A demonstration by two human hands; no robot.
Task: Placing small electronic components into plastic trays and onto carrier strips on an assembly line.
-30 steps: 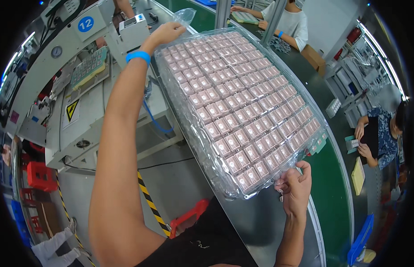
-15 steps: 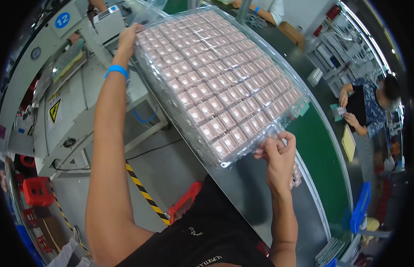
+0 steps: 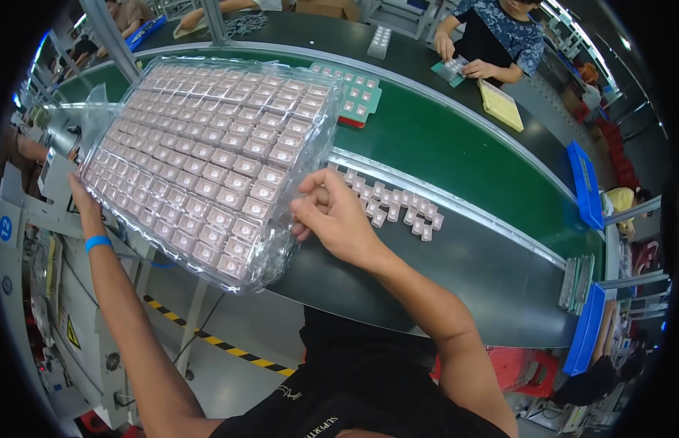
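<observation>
A wide stack of clear plastic trays, wrapped in shiny film and filled with rows of small pinkish square pieces, is held tilted over the left part of the bench. My left hand grips its left edge, the fingers mostly hidden beneath. At the right edge, my right hand has its fingers curled in a pinch against the loose clear film. Beyond that hand, several loose pinkish pieces lie on the dark bench beside the metal rail.
A green conveyor belt runs behind the bench, carrying a green plate with pieces on it. Across it, a co-worker handles parts near a yellow tray. Blue bins stand at right; a machine is at left.
My view has turned to the right. The tray stack now appears further left and lower, still between both hands, and the loose pieces on the bench have come into fuller sight.
</observation>
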